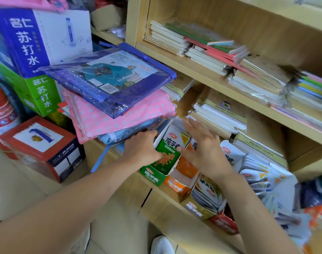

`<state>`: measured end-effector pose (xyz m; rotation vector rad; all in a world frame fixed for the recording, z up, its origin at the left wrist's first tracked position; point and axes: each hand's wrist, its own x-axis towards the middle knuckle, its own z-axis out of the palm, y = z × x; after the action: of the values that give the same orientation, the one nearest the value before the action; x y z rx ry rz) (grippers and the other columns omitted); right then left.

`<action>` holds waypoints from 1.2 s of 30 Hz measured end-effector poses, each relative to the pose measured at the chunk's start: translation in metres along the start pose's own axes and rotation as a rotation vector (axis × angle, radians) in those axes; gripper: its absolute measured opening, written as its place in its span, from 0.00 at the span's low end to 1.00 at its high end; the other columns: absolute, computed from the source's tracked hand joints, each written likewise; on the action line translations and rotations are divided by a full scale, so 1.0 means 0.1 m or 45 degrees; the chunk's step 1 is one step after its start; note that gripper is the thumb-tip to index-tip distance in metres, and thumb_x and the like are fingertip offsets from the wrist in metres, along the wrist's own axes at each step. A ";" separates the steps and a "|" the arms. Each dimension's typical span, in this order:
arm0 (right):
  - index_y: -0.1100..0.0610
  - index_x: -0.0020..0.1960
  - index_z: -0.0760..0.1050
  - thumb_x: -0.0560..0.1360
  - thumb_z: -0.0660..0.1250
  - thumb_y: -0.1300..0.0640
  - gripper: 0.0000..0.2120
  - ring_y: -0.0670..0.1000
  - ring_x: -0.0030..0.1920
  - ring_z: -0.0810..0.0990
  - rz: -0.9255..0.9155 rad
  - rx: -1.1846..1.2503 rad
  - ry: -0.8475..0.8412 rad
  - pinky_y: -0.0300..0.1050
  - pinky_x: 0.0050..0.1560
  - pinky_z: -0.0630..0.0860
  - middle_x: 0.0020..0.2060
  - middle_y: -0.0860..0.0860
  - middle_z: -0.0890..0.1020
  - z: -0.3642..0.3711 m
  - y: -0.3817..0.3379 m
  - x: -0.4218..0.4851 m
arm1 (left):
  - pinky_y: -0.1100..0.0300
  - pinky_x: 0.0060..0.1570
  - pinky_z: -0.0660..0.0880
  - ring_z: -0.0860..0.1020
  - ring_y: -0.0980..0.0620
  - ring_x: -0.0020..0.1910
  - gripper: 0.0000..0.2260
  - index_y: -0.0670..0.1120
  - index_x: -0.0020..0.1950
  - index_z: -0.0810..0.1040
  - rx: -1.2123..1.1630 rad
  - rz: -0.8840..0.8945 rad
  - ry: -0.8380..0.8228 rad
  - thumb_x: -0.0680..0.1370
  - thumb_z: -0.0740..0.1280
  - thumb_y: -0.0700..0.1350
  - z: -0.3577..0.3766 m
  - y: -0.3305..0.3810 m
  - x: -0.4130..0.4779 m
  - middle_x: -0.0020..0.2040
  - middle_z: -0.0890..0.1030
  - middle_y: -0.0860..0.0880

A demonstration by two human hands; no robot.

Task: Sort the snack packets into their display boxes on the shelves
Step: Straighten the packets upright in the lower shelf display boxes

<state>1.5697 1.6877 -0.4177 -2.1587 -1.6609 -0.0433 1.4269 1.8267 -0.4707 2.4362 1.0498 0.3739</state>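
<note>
The left hand grips the green display box on the shelf, so the right hand, fingers spread, should press the green snack packets squarely down inside.

The shelf is pale, matt wood-grain board. The green display box is printed cardboard, and the green snack packet inside it is glossy plastic. At left, the blue raincoat pack is in shiny, wrinkled clear plastic. The far notebooks are paper under clear film.
</note>
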 end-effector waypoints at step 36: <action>0.56 0.45 0.85 0.74 0.71 0.65 0.06 0.43 0.26 0.74 0.601 0.130 0.132 0.32 0.29 0.68 0.27 0.45 0.80 -1.20 0.21 -1.00 | 0.63 0.47 0.67 0.78 0.56 0.50 0.11 0.51 0.55 0.86 0.053 1.152 -0.441 0.78 0.71 0.55 0.03 0.82 -0.54 0.49 0.84 0.56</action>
<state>1.5870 1.5510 -0.3413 -2.3656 -1.0418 0.0640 1.4418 1.7364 -0.4347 2.7441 -0.2327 0.1821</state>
